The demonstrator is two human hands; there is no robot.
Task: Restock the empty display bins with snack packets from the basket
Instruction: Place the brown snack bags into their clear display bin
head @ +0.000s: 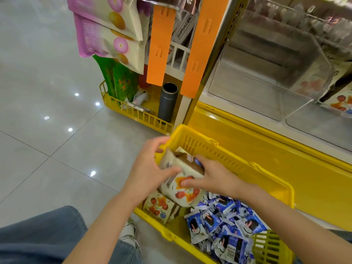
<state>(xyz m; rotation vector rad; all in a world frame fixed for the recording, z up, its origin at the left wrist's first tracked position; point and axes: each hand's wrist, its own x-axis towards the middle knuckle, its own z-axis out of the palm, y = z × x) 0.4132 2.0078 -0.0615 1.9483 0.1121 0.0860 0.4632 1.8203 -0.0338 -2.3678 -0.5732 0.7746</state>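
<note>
My left hand (146,168) is at the left end of the bundle of white packets (187,195). The fingers are curled over its top and the thumb presses from the side, so this grip is pinching the bundle. The bundle is above the left part of the yellow basket (238,157), with its lower edge near one loose white packet (159,206) that lies inside. My right hand (211,176) holds the other side, with the thumb flat on the printed front and the fingers round the back. This grip is also closed on the bundle.

I judge that this is the lifting step, and that the packets are slippery and can slide against each other. So both hands should squeeze inward evenly, with the bundle held level. If one packet begins to slip, it is better that it falls back into the basket than on the floor.

To the right, the blue packets (224,225) fill the rest of the basket, and I should not drag them out. Further right and higher is the empty clear bin (266,73). I would lift the bundle over the basket rim and lay it deep in that bin.
</note>
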